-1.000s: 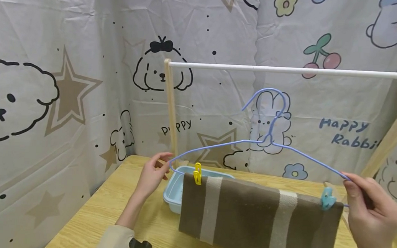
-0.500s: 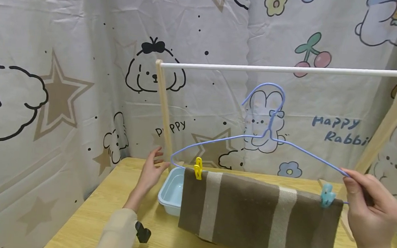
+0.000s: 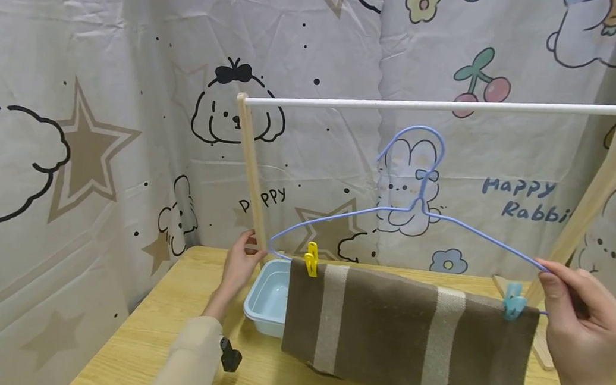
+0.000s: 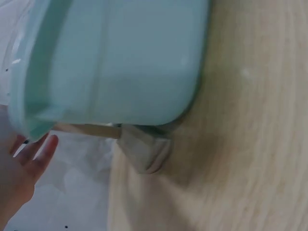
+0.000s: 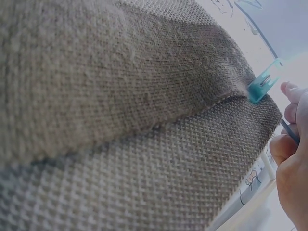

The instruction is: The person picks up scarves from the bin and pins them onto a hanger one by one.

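Observation:
In the head view a blue wire hanger [image 3: 338, 217] carries a folded brown cloth [image 3: 379, 329] with pale stripes. A yellow clothespin [image 3: 311, 259] clips its left corner and a teal clothespin [image 3: 515, 301] its right corner. My right hand [image 3: 591, 322] grips the hanger's right end; in the right wrist view the fingers curl round the wire beside the cloth. My left hand [image 3: 241, 265] is by the rack's left post and the hanger's left end, fingers loosely bent. Its fingers [image 4: 41, 154] show beside the basin in the left wrist view, with no visible grip.
Behind the hanger stands a drying rack with a white rail [image 3: 443, 105] and wooden posts [image 3: 250, 170]. A light blue basin [image 3: 268, 297] sits on the wooden table [image 3: 159, 319], partly covered by the cloth. A printed curtain [image 3: 324, 38] hangs at the back.
My left hand has come off the hanger's left end and shifted beside the rack's left post. The hanger has risen slightly against the rack, still held by my right hand.

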A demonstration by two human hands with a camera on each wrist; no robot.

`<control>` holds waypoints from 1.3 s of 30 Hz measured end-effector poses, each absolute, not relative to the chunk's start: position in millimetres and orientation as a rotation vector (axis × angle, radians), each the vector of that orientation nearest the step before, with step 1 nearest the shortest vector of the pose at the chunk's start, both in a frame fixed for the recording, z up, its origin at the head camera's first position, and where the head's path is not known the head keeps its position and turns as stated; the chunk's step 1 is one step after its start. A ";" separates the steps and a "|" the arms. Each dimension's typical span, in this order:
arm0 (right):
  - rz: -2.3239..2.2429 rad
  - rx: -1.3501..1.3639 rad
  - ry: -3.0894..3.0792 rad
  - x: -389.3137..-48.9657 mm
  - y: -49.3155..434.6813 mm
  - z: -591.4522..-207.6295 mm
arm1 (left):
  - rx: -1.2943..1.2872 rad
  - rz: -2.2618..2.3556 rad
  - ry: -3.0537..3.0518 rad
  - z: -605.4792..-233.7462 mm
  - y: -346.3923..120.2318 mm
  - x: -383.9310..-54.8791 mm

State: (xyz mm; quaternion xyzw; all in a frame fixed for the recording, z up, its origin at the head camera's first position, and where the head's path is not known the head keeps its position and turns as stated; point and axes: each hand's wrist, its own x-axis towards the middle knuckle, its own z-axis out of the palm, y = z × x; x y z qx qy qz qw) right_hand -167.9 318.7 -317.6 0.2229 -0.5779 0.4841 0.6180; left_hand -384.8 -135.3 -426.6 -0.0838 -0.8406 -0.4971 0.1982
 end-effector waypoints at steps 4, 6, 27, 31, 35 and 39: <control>1.093 0.454 -1.383 -162.5 314.8 -315.5 | -0.222 -1.340 -2.308 -431.2 -132.2 -386.0; 1.078 0.421 -1.414 -159.2 312.4 -314.6 | -0.228 -1.307 -2.285 -432.6 -131.0 -385.4; 1.023 0.327 -1.431 -149.5 336.0 -314.8 | -0.226 -1.099 -2.273 -433.1 -123.3 -388.7; 1.098 0.383 -1.472 -145.6 341.9 -317.0 | -0.225 -1.115 -2.273 -433.7 -120.9 -387.6; 1.122 0.355 -1.531 -146.2 346.9 -317.3 | -0.203 -1.115 -2.293 -435.8 -121.0 -386.1; 1.138 0.239 -1.558 -149.8 350.5 -311.6 | -0.179 -1.120 -2.296 -436.1 -123.0 -384.1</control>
